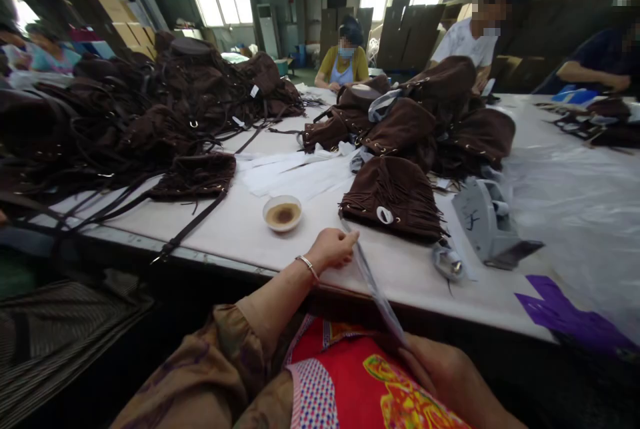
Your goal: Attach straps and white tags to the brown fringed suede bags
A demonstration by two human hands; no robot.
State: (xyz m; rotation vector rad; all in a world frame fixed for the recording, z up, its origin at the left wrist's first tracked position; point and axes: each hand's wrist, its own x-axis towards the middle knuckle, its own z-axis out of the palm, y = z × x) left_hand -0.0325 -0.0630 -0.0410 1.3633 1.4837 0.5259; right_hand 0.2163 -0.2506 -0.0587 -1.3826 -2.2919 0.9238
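Note:
My left hand [334,249], with a bracelet at the wrist, is closed on the upper end of a narrow, see-through greyish plastic strip [374,286]. The strip slants down over the table edge to my right hand [430,361], whose fingers are closed on its lower end near my red patterned apron [345,376]. Just beyond the left hand, a dark brown fringed bag [395,192] lies on the table with a white oval piece on its front. To the left of that hand is a white bowl [283,214] holding something brownish.
Brown bags are heaped at the left [180,96] and at the back right [405,122]. A grey tape dispenser [487,222], purple pieces [570,316] and clear plastic sheeting [585,209] occupy the right. Straps hang over the near edge. Several people work around the table.

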